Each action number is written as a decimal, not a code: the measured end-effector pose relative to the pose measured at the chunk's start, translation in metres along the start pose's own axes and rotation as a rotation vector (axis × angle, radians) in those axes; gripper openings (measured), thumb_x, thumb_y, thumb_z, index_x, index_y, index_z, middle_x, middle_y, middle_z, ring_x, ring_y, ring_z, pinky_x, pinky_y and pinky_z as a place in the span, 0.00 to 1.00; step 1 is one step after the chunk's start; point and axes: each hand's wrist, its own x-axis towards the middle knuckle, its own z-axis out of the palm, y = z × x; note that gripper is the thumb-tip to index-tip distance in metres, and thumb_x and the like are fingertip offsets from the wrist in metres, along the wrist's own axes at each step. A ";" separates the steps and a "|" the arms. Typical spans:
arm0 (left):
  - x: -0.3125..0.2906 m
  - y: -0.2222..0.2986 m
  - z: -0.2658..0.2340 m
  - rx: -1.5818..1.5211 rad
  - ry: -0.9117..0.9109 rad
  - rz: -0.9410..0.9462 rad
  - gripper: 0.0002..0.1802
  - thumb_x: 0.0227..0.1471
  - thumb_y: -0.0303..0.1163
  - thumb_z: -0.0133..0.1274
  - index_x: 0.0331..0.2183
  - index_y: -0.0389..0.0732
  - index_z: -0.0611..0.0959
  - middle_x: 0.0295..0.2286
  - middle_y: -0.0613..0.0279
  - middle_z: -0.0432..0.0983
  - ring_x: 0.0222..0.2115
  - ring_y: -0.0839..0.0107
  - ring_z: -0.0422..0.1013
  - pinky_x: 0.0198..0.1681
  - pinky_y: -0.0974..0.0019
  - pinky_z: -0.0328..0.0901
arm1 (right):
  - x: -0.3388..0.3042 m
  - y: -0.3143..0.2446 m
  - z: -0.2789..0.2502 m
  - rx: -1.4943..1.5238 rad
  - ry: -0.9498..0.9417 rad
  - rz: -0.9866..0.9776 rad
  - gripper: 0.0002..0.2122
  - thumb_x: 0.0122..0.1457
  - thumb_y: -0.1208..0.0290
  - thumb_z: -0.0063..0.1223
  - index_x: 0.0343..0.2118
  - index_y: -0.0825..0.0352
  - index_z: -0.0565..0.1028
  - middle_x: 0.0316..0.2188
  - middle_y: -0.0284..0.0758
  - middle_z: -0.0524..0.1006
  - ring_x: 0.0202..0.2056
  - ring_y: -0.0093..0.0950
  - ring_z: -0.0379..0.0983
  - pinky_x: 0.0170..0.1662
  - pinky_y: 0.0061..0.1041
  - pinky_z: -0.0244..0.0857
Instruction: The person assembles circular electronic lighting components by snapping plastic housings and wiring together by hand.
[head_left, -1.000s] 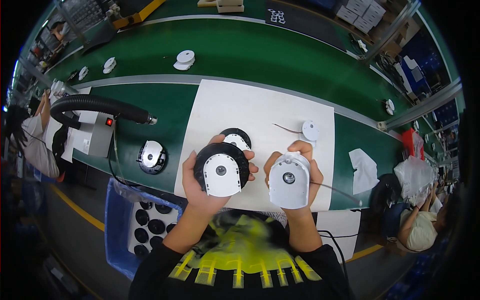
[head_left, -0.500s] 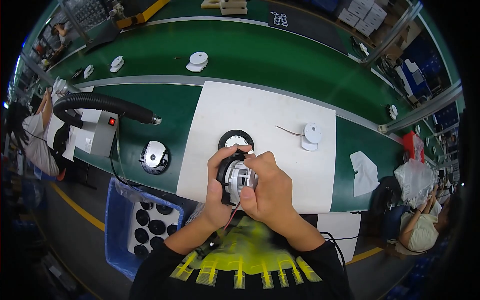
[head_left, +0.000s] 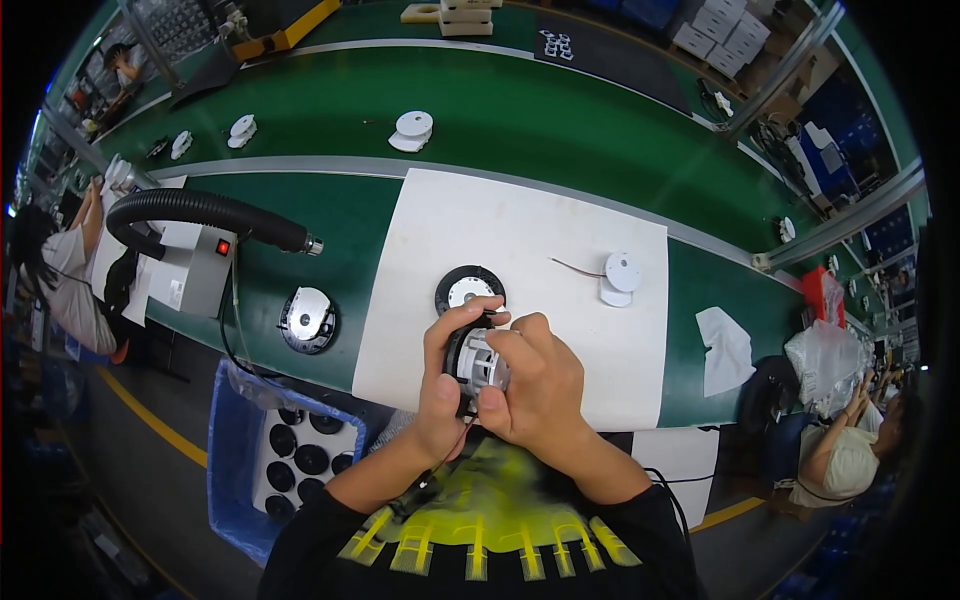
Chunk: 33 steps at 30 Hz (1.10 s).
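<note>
Both my hands grip a round motor-like assembly (head_left: 484,364), silver-white with a black ring on its left side, tilted on its edge. My left hand (head_left: 438,405) wraps the black side, fingers curled over the top. The right hand (head_left: 545,385) clasps the white side with thumb and fingers. A thin wire hangs from it along my left wrist. Just beyond lies a black-rimmed disc (head_left: 470,288) with a white centre, partly covered by my left fingers. To the right stands a white round part (head_left: 621,272) with a thin wire.
A white sheet (head_left: 540,230) covers the bench. At left are a black flexible hose (head_left: 210,207), a grey box (head_left: 193,262) and another black-and-white disc (head_left: 308,319). A blue-lined bin (head_left: 228,450) holds several black discs. White parts (head_left: 411,131) ride the green belt (head_left: 560,115). People sit on both sides.
The assembly has turned slightly in my hands, and both hands have shifted a little. White parts on the belt have moved slightly to the right.
</note>
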 end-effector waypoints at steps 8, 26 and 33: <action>0.000 -0.004 0.001 -0.031 -0.042 -0.003 0.38 0.60 0.58 0.38 0.60 0.39 0.58 0.57 0.46 0.57 0.56 0.60 0.59 0.60 0.55 0.54 | -0.007 0.004 -0.001 -0.063 0.052 -0.051 0.22 0.60 0.48 0.39 0.42 0.62 0.73 0.33 0.41 0.69 0.24 0.35 0.69 0.23 0.29 0.64; 0.008 -0.005 -0.008 0.235 -0.284 -0.069 0.53 0.57 0.65 0.38 0.63 0.30 0.44 0.62 0.45 0.45 0.63 0.57 0.47 0.64 0.54 0.43 | -0.006 0.040 0.034 0.377 0.210 -0.185 0.27 0.62 0.53 0.34 0.58 0.66 0.67 0.62 0.54 0.60 0.64 0.54 0.52 0.64 0.54 0.41; 0.091 -0.034 0.014 -0.198 -0.027 -0.491 0.31 0.65 0.52 0.30 0.61 0.44 0.61 0.54 0.54 0.65 0.55 0.62 0.64 0.58 0.45 0.59 | 0.019 0.106 -0.022 0.098 0.109 -0.161 0.29 0.62 0.48 0.38 0.59 0.65 0.64 0.61 0.50 0.61 0.62 0.53 0.55 0.64 0.52 0.44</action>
